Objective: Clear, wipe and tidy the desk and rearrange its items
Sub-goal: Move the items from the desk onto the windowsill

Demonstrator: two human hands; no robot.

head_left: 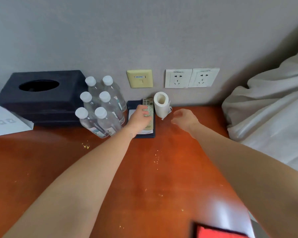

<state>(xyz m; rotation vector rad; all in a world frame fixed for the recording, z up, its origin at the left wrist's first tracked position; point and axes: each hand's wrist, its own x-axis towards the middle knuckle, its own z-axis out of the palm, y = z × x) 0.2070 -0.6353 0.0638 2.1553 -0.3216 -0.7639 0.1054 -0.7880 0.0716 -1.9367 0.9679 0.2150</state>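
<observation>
On the reddish wooden desk (144, 169) a beige remote control (148, 102) lies on a dark notepad holder (153, 131) by the wall. My left hand (139, 116) rests on the remote, fingers curled over its middle. Right of it stands a white toilet paper roll (160, 106). My right hand (184, 118) hovers just right of the roll, fingers loosely curled, holding nothing. Small yellow crumbs (85, 146) are scattered over the desk.
Several water bottles (101, 107) stand in a cluster left of the holder, beside a black tissue box (40, 95). White papers (5, 122) lie at far left. A red object (218, 231) sits at the front edge. White bedding (268, 109) bulges at right. Wall sockets (191, 78) sit above.
</observation>
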